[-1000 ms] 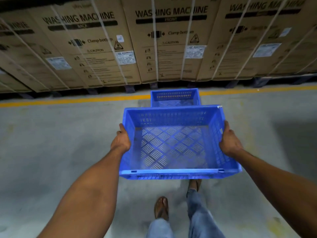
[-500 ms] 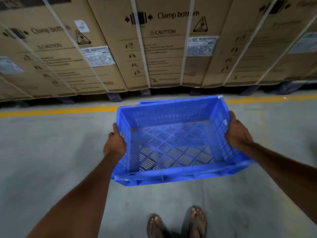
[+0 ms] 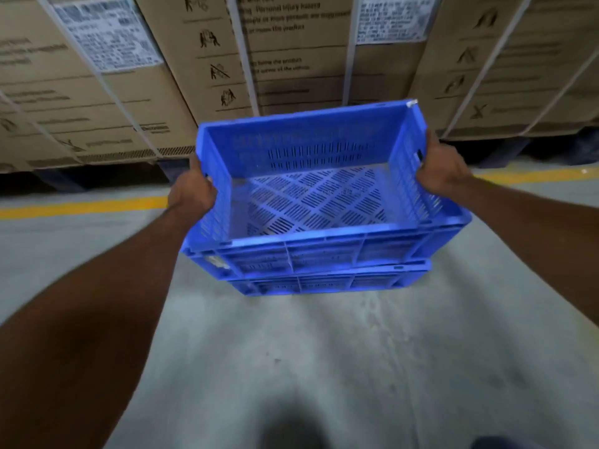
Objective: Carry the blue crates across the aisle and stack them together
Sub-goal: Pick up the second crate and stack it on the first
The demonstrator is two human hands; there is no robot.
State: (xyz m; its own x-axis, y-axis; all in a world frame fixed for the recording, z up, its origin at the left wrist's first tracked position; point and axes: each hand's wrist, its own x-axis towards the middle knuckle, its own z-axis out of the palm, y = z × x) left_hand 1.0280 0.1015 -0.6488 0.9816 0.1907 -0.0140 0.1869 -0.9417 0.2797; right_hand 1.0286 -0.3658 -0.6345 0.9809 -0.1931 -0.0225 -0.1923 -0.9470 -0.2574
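Observation:
I hold an empty blue slotted crate (image 3: 311, 202) by its two short sides. My left hand (image 3: 193, 189) grips the left wall near the rim, and my right hand (image 3: 442, 170) grips the right wall. The crate tilts slightly, its left side lower. Directly beneath it a second blue crate (image 3: 324, 281) stands on the floor; only its near wall shows. The upper crate sits just over the lower one, and whether they touch I cannot tell.
A wall of strapped cardboard appliance cartons (image 3: 291, 59) on dark pallets rises right behind the crates. A yellow floor line (image 3: 84, 207) runs along their base. Grey concrete floor (image 3: 291, 351) spreads out in front of me.
I have stepped closer to the cartons and lowered the carried crate over the one on the floor, which was mostly hidden half a second ago. Both hands keep the same grip.

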